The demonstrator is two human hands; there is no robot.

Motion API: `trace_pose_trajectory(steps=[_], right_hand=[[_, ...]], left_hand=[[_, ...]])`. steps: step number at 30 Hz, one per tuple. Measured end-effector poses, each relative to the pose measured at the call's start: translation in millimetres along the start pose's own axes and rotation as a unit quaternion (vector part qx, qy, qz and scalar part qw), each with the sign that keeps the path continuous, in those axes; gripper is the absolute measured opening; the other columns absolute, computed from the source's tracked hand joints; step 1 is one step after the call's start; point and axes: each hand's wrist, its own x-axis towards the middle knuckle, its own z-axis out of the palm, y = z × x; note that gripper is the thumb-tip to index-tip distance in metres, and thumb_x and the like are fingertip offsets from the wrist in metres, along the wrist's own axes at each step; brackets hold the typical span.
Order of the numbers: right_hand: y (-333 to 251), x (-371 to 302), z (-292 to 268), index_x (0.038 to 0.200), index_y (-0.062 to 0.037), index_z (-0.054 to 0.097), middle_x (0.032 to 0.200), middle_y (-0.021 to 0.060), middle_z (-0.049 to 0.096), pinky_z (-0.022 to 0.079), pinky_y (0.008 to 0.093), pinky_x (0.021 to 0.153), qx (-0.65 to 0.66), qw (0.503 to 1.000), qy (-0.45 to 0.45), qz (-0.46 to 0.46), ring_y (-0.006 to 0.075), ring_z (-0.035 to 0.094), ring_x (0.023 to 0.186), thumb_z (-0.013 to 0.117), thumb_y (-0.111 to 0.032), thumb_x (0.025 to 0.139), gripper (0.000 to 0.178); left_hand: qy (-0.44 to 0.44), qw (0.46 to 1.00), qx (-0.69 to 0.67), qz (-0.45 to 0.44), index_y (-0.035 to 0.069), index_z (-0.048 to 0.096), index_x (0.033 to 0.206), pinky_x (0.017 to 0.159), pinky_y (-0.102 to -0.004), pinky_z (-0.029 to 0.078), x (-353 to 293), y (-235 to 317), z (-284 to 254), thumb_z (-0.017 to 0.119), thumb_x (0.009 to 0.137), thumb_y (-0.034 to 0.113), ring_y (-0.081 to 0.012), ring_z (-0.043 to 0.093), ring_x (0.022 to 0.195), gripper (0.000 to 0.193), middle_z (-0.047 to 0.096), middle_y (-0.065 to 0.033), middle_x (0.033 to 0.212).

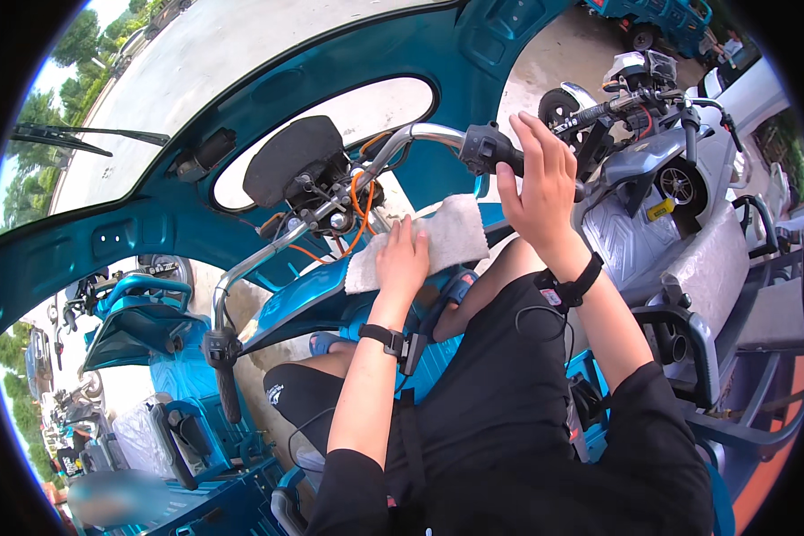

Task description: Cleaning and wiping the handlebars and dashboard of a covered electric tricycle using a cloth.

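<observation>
I see one fuzzy cloth toward right edge of glossy panel; left hand lies open on it, right hand open.

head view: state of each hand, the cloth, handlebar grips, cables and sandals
light grey cloth, draped over teal panel
left hand, resting on the cloth
right hand, raised, fingers extended
left handlebar grip, unheld
right handlebar grip, partly hidden by right hand
orange cables, exposed
blue sandals, worn
</observation>
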Motion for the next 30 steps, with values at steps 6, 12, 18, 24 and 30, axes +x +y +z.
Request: trace_pose_trajectory(steps=[6,12,18,24,30], right_hand=[[-86,-66,33,0.121,-0.0045,0.067,0.121,0.0136,0.067,0.05,0.04,0.101,0.281,0.907,-0.299,-0.092,0.0319,0.064,0.117,0.071,-0.013,0.076,0.046],[-66,-134,107,0.121,0.0032,0.071,0.13,0.0202,0.07,0.048,0.0449,0.108,0.093,0.922,-0.374,-0.019,0.0336,0.065,0.125,0.051,-0.036,0.103,0.048],[-11,-95,80,0.135,0.0028,0.063,0.138,0.0167,0.067,0.045,0.043,0.113,0.117,0.841,-0.522,0.08,0.0321,0.061,0.131,0.04,-0.031,0.105,0.051],[81,-73,16,0.119,-0.0064,0.073,0.125,0.021,0.07,0.052,0.0457,0.1,0.144,0.78,-0.548,0.267,0.039,0.067,0.112,0.043,-0.028,0.104,0.04],[61,-94,41,0.123,-0.0022,0.07,0.125,0.0213,0.07,0.051,0.0455,0.103,0.072,0.843,-0.504,0.175,0.0384,0.067,0.116,0.041,-0.028,0.102,0.044]], left_hand=[[-0.069,0.982,0.112,0.133,0.007,0.054,0.148,0.125,-0.0496,0.027,2,-41,-18,0.044,0.107,0.033,-0.0366,0.038,0.151,0.05,0.047,-0.0175,0.159],[-0.12,0.986,0.111,-0.012,0.001,0.048,0.153,0.126,-0.0483,0.025,1,-17,-2,0.034,0.111,0.038,-0.0384,0.035,0.153,0.057,0.041,-0.0202,0.163],[-0.134,0.988,0.077,-0.016,-0.002,0.041,0.156,0.127,-0.0488,0.023,28,40,20,0.027,0.112,0.045,-0.0369,0.03,0.156,0.066,0.036,-0.0222,0.165],[-0.198,0.974,0.095,0.055,-0.002,0.047,0.152,0.125,-0.0469,0.028,54,150,73,0.028,0.111,0.047,-0.0345,0.04,0.151,0.067,0.044,-0.0219,0.16],[-0.228,0.969,0.089,0.025,0.0,0.038,0.158,0.127,-0.0451,0.025,56,124,61,0.029,0.11,0.045,-0.0329,0.038,0.153,0.067,0.038,-0.0203,0.165]])
